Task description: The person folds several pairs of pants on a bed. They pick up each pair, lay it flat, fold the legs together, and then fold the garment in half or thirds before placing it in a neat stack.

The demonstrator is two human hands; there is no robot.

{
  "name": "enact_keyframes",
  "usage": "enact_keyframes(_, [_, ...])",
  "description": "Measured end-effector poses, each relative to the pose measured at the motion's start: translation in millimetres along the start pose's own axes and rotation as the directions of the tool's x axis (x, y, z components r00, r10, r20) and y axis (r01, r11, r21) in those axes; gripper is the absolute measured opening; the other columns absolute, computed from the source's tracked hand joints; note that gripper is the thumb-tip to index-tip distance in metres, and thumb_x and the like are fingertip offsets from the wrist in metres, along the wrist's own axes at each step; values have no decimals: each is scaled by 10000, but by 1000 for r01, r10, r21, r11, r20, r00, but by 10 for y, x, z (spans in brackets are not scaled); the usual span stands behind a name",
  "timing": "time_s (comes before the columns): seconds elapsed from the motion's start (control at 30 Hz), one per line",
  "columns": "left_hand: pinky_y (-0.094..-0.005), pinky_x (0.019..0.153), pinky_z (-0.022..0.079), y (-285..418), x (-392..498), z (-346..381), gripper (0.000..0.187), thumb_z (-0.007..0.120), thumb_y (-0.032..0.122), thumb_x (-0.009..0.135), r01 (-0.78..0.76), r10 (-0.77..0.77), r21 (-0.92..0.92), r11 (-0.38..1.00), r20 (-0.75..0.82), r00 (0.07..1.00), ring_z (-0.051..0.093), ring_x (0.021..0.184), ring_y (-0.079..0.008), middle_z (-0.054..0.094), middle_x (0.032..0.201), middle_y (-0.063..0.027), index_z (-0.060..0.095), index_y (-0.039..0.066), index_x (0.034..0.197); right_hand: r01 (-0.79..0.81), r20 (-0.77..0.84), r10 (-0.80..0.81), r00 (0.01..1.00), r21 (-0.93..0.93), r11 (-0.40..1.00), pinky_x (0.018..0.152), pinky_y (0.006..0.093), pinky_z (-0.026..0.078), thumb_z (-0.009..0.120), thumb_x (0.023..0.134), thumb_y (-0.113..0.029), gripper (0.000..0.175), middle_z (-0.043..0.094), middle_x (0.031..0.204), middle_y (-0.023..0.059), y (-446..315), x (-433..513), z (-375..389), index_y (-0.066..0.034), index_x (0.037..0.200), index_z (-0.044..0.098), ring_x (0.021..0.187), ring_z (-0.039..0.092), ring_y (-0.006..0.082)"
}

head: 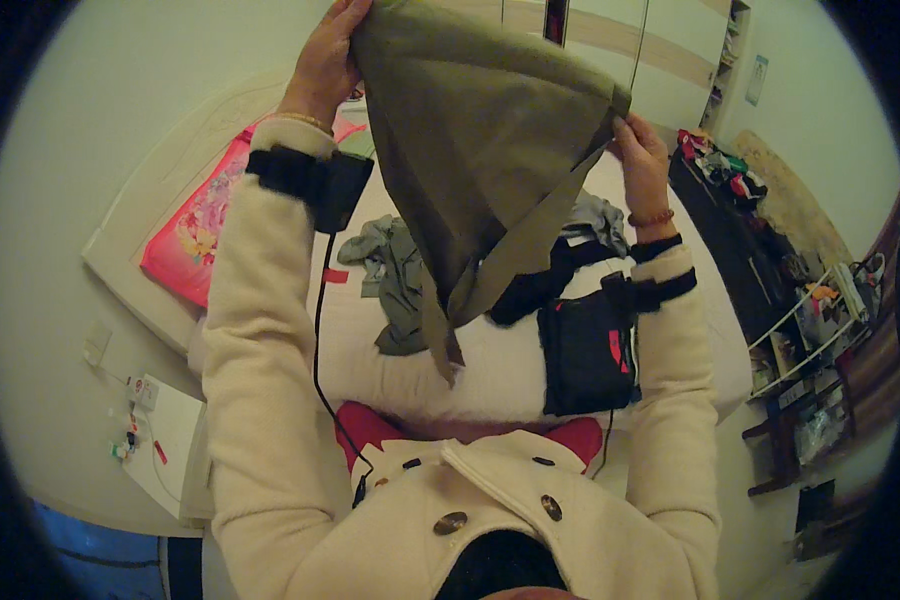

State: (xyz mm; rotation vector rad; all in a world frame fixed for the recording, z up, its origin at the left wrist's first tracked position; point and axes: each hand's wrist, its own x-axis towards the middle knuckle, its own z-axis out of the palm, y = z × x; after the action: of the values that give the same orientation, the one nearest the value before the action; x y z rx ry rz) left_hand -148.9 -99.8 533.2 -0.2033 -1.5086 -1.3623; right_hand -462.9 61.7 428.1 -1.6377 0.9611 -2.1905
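Observation:
Between my raised hands hangs an olive-brown cloth garment (480, 142); its lower end dangles over the bed in a loose point. My left hand (330, 64) grips its upper left corner, and my right hand (640, 150) pinches the upper right one. Behind and below the cloth, on the white bedding (420, 390), lie a crumpled grey-green garment (401, 300), a rumpled black garment (525, 296) and a grey garment (600, 217). A folded black garment (585, 352) with a red mark rests near the bed's front edge, below my right wrist.
A pink floral pillow (195, 225) leans by the headboard (135, 232) at left. Near it stands a white bedside table (165, 442) with small items. On the right are piled clothes (727, 169) and a white-framed rack (802, 337). A black cable (317, 337) hangs from my left wrist.

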Motion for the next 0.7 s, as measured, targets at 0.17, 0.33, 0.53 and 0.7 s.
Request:
enact_keyframes(0.17, [-291, 848, 415, 45, -16, 54, 226, 438, 207, 901, -34, 36, -40, 999, 42, 998, 535, 935, -160, 569, 993, -65, 505, 38, 1035, 231, -102, -355, 929, -589, 775, 697, 212, 432, 574, 831, -159, 253, 599, 881, 29, -453, 113, -158, 17, 1012, 571, 781, 539, 98])
enact_keyframes(0.33, [-289, 847, 421, -126, -106, 67, 219, 416, 205, 910, 11, -8, -32, 999, 90, 996, 541, 930, -157, 573, 989, -66, 504, 35, 1015, -4, -163, 7, 987, 15, 1000, 725, 229, 429, 564, 823, -118, 241, 587, 928, 18, -683, 86, -259, -30, 1047, 556, 844, 547, 119])
enact_keyframes(0.53, [-291, 805, 447, -237, -79, 134, 215, 415, 213, 912, 71, -66, -90, 993, 54, 996, 555, 881, -149, 579, 950, -59, 506, 41, 1002, -347, 419, 286, 862, 76, 935, 886, 288, 382, 459, 742, 13, 499, 483, 1182, 57, -561, 1, -229, -42, 1234, 395, 1065, 471, 159])
enact_keyframes(0.7, [-284, 804, 449, -113, -81, 153, 200, 436, 203, 903, 5, -5, -5, 1000, 60, 998, 556, 872, -147, 579, 950, -62, 507, 43, 1001, -7, 309, 30, 951, -74, 997, 934, 308, 362, 433, 678, 63, 631, 450, 1228, 54, -361, 41, -302, -47, 1289, 326, 1109, 448, 179])
